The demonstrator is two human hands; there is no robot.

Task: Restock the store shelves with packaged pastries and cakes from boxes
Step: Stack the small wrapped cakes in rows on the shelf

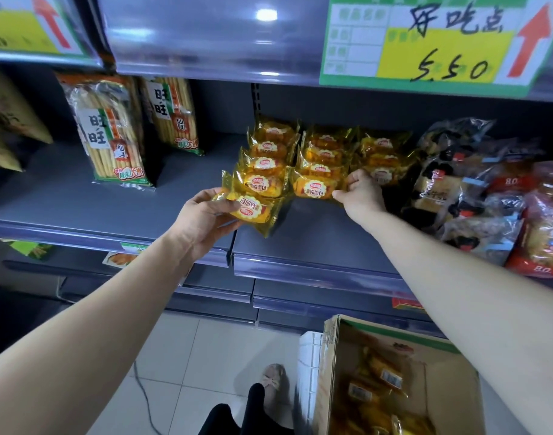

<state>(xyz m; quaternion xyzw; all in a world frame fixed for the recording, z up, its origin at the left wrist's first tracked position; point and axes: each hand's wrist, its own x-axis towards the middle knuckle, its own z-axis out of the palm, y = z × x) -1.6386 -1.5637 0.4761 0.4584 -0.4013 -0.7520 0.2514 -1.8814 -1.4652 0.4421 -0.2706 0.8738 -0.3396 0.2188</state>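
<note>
The grey shelf (80, 202) lies bare between the tall rice cracker bags (112, 130) on the left and the rows of yellow pastry packs (300, 158) in the middle, and along its front edge. Dark bread bags (463, 183) crowd the right, just beside the packs. The shelf above (206, 42) overhangs, limiting headroom. An open box (394, 381) stands on the floor below right.

Cardboard box (403, 381) cut off by bottom edge; pastries inside blurred. Red-and-dark packages (494, 196) at shelf (112, 211) right end run past frame edge, print unreadable. Price tag (425, 42) small boxes blurred. Right hand (361, 191) hides pastry pack corner.
</note>
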